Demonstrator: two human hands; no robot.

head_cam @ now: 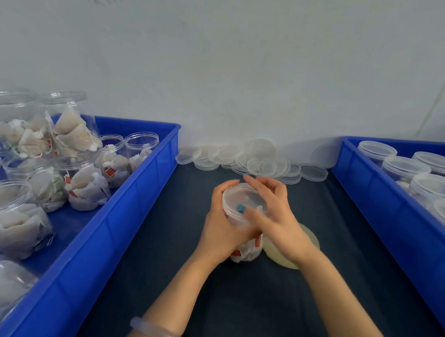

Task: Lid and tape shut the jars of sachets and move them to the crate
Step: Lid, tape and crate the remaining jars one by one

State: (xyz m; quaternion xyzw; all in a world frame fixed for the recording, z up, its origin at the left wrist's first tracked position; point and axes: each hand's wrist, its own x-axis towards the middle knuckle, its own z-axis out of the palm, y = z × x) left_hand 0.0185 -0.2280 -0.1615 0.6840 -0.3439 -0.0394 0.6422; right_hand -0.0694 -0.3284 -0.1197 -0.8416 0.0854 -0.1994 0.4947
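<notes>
A clear jar of white sachets (245,250) stands on the dark mat in the middle. My left hand (221,226) grips its side, fingers curled round the wall. A clear lid (243,198) sits on the jar's mouth. My right hand (274,215) lies over the lid's right edge, fingers curved around the rim. Several loose clear lids (244,159) are piled by the wall behind the jar. Just to the right of the jar lies a pale roll of tape (305,243), partly hidden under my right wrist.
At left is a blue crate (116,211) with several unlidded jars of sachets (16,214), some stacked. A second blue crate (393,215) at right holds several lidded jars (438,190). The white wall rises just behind the mat.
</notes>
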